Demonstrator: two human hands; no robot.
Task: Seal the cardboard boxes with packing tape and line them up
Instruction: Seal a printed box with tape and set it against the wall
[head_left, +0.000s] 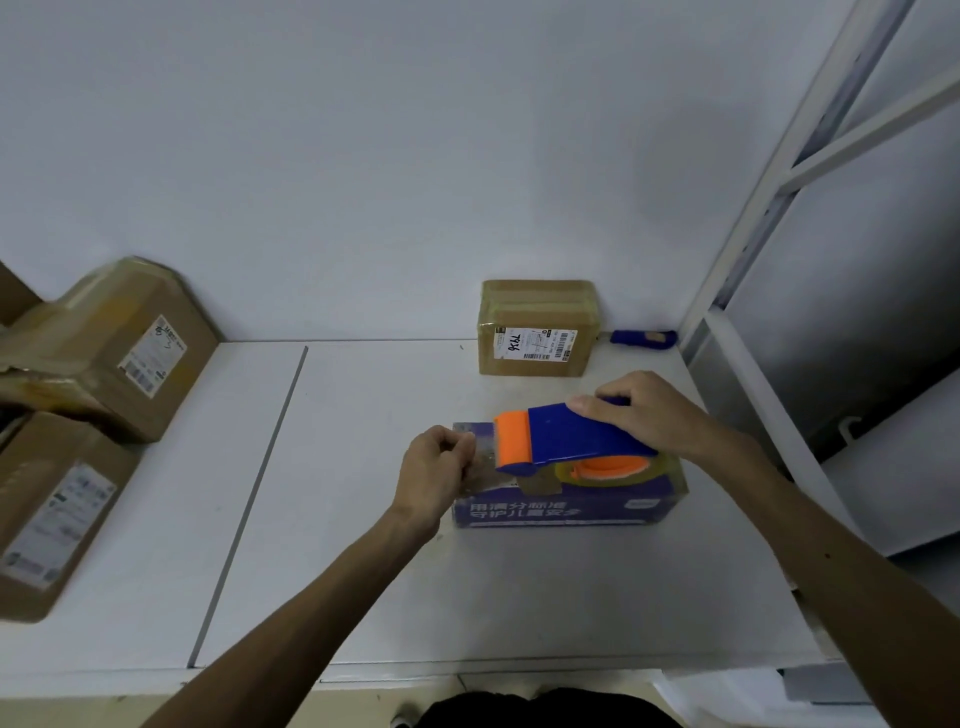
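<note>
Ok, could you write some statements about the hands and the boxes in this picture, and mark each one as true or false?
1. The right hand grips the tape dispenser. True.
2. The dispenser is held over the labelled brown box. False: it is over the purple box, nearer the person.
3. The left hand pinches the tape at the purple box's left end. True.
4. The labelled brown box stands open. False: its flaps are shut, with tape across the top.
5. The blue-handled tool lies left of the labelled brown box. False: it lies to its right.
</note>
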